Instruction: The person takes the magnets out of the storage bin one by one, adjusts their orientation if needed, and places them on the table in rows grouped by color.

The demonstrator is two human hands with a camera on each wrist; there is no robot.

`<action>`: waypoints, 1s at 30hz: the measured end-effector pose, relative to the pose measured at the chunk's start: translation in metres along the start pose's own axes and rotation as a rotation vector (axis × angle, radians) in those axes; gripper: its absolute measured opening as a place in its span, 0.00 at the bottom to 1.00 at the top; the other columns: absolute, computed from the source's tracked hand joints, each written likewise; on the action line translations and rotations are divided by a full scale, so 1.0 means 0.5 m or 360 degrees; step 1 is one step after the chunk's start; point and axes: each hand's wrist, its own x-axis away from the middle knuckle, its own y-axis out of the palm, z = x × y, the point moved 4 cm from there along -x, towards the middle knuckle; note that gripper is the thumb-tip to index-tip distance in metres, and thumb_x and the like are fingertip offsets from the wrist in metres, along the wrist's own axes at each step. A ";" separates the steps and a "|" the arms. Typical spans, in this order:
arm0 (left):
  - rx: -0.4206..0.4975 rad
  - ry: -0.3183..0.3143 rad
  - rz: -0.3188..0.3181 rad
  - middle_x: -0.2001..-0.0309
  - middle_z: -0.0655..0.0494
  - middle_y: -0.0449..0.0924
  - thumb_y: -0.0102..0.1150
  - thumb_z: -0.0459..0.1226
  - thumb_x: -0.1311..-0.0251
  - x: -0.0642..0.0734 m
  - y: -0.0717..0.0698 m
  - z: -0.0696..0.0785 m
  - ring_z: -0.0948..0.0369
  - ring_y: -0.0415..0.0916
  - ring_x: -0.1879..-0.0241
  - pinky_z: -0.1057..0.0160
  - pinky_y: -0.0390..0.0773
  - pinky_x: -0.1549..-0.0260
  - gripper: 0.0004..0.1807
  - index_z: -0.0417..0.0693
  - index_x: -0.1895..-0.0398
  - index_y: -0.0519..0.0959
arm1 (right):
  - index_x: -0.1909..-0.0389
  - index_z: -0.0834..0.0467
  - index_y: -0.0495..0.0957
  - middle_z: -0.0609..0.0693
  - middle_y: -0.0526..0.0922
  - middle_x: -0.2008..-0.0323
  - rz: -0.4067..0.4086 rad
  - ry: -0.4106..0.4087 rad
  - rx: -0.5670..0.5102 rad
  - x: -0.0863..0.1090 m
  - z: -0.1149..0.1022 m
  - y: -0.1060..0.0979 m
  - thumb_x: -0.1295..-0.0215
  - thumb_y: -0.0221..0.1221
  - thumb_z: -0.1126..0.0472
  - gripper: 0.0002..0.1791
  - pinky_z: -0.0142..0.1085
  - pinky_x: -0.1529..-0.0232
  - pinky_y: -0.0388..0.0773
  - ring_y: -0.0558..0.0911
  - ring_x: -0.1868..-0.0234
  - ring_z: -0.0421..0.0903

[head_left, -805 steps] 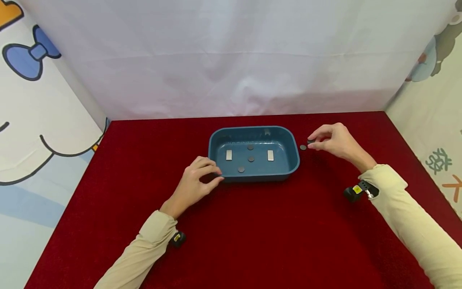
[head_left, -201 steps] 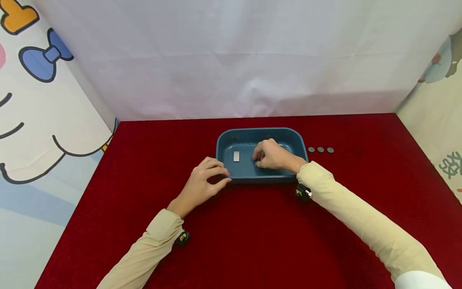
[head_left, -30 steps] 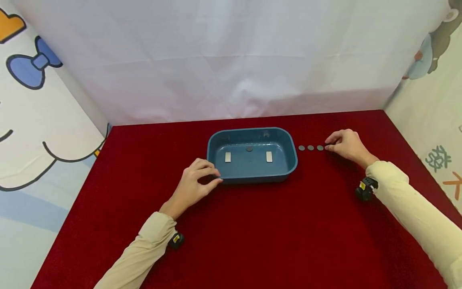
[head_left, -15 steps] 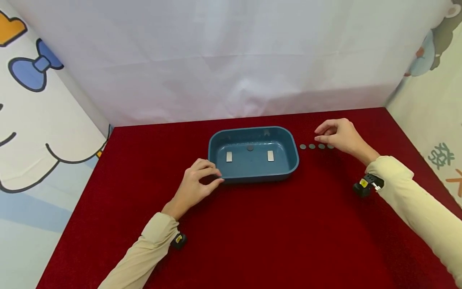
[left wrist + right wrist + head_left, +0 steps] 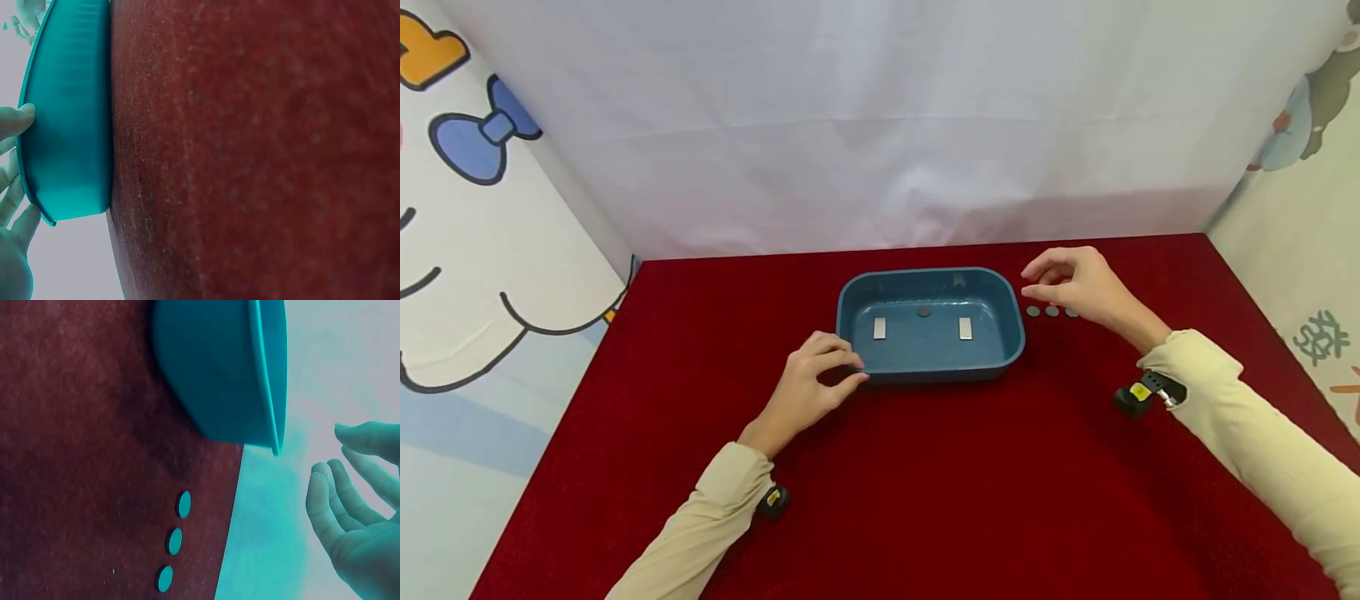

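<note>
A blue plastic tub [image 5: 936, 374] rests on the red cloth in the head view. My left hand [image 5: 811, 385] pinches its near-left rim, the thumb [image 5: 17, 122] outside the wall in the left wrist view. On the tub's floor lie a small grey disc [image 5: 923, 311] and two silvery rectangular pieces, a left piece [image 5: 879, 328] and a right piece [image 5: 966, 328]. My right hand [image 5: 1078, 285] hovers by the tub's right end, fingers loosely bent, holding nothing. Beneath it runs a row of grey discs [image 5: 174, 541]; three show and the hand hides the row's far end.
A red cloth [image 5: 925, 500] covers the table. White fabric [image 5: 887, 167] hangs behind its back edge, and printed cartoon panels stand at both sides.
Over the longer span, discs have gone from the tub to the row at its right. Since a second ago, my right hand has let go of the last disc, risen and moved left.
</note>
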 end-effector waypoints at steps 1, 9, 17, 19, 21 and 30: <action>-0.0005 0.0004 0.0001 0.63 0.54 0.77 0.72 0.31 0.53 0.000 -0.001 0.000 0.58 0.71 0.58 0.59 0.77 0.60 0.06 0.45 0.72 0.84 | 0.62 0.59 0.81 0.55 0.81 0.73 -0.0015 -0.0001 -0.0011 -0.002 -0.003 0.004 0.44 0.67 0.63 0.09 0.36 0.79 0.74 0.77 0.78 0.49; -0.0025 0.0011 -0.0016 0.63 0.54 0.77 0.72 0.32 0.53 -0.002 -0.003 0.001 0.58 0.71 0.58 0.59 0.77 0.59 0.06 0.45 0.72 0.84 | 0.60 0.62 0.80 0.59 0.81 0.73 -0.0093 0.0008 -0.0118 -0.014 -0.014 0.031 0.43 0.66 0.63 0.11 0.38 0.80 0.76 0.77 0.79 0.51; -0.0025 0.0029 -0.0009 0.64 0.54 0.77 0.73 0.32 0.53 -0.002 -0.002 0.001 0.59 0.71 0.58 0.59 0.77 0.59 0.06 0.45 0.72 0.84 | 0.60 0.62 0.81 0.56 0.81 0.73 -0.0124 -0.0042 -0.0139 -0.023 -0.033 0.051 0.45 0.67 0.64 0.12 0.40 0.78 0.77 0.76 0.76 0.54; -0.0029 0.0036 -0.0007 0.64 0.54 0.77 0.73 0.33 0.54 -0.002 -0.003 0.003 0.58 0.71 0.58 0.59 0.77 0.59 0.06 0.45 0.72 0.84 | 0.60 0.61 0.81 0.55 0.81 0.73 -0.0128 -0.0042 -0.0139 -0.025 -0.037 0.055 0.45 0.67 0.64 0.11 0.39 0.79 0.77 0.76 0.74 0.53; -0.0028 0.0033 -0.0008 0.64 0.54 0.77 0.73 0.32 0.54 -0.003 -0.004 0.004 0.58 0.71 0.58 0.59 0.77 0.59 0.06 0.44 0.72 0.84 | 0.61 0.59 0.82 0.55 0.81 0.73 -0.0128 -0.0047 -0.0123 -0.028 -0.040 0.059 0.45 0.68 0.63 0.11 0.39 0.80 0.76 0.76 0.75 0.52; -0.0033 0.0019 -0.0011 0.64 0.53 0.77 0.72 0.32 0.53 -0.001 -0.003 0.001 0.58 0.71 0.58 0.59 0.77 0.58 0.06 0.44 0.72 0.84 | 0.62 0.59 0.82 0.54 0.81 0.72 -0.0154 -0.0121 -0.0117 -0.044 -0.047 0.086 0.46 0.68 0.64 0.10 0.36 0.77 0.74 0.77 0.72 0.52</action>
